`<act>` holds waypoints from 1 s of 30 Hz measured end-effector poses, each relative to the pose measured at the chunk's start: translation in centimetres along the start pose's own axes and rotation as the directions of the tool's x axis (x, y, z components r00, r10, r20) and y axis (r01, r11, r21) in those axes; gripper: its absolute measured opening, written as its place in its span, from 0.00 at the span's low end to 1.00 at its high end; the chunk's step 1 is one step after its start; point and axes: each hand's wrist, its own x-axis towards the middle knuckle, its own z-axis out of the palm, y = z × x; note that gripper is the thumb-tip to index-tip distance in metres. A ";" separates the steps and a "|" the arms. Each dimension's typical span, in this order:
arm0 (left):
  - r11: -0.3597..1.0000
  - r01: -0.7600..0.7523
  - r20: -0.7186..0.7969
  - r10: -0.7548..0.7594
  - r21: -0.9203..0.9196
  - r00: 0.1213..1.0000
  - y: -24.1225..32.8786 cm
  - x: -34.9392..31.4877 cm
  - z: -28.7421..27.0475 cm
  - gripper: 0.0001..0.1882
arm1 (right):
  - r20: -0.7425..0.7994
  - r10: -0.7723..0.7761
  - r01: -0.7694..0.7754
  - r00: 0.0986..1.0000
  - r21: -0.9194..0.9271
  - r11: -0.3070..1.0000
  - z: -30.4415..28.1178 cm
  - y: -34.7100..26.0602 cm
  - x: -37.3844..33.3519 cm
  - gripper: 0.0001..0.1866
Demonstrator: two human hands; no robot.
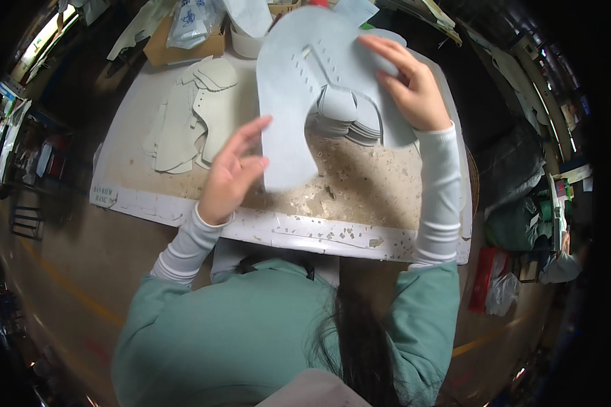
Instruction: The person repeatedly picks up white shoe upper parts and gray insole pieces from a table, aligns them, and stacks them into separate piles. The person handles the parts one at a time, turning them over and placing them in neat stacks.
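A large pale grey, horseshoe-shaped cut piece that looks like a shoe upper (283,88) is raised over the table, with rows of small slots and a centre slit through it. At its right side is my right hand (414,88), its fingers and thumb over the edge; how far they close round it is partly hidden. My left hand (232,173) is by the lower left edge, fingers apart and slightly blurred, the fingertips at or near the edge. Behind the piece's opening sits a stack of grey cut pieces (363,129), partly covered by it.
Cream cut pieces (214,112) lie in loose piles on the table's left. Small scraps (346,234) litter the near part of the table (278,230). At the back stand a cardboard box (183,51) with plastic bags and a white tub (246,46). A red crate (482,281) is on the floor at right.
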 end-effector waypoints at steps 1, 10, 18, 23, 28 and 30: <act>0.996 -0.087 -0.050 0.087 0.003 0.995 0.7 0.6 -0.1 0.28 | -0.089 -0.065 0.067 0.994 0.018 0.998 0.0 1.9 0.8 0.27; 0.993 0.004 -0.020 -0.002 0.119 1.000 0.0 -0.7 -1.2 0.17 | -0.259 0.557 -0.459 0.789 0.355 0.815 7.1 20.3 -2.6 0.22; 0.976 0.134 0.048 -0.144 0.172 0.988 -4.3 0.6 -0.8 0.16 | -0.269 0.386 -0.416 0.882 -0.059 0.908 6.0 19.0 -2.7 0.20; 0.935 0.094 -0.010 -0.097 0.342 0.995 -4.4 1.1 -4.5 0.16 | -0.381 0.426 -0.571 0.821 -0.542 0.616 5.7 15.1 -4.4 0.23; 0.821 -0.020 -0.224 0.179 0.571 0.958 -2.6 8.6 -16.4 0.18 | -0.249 0.615 -0.640 0.748 -0.514 0.571 6.4 13.0 -5.1 0.24; 0.720 0.016 -0.273 0.242 0.694 0.931 -2.1 12.4 -21.1 0.21 | -0.479 0.285 -0.543 0.830 -0.580 0.608 7.6 11.3 -5.5 0.21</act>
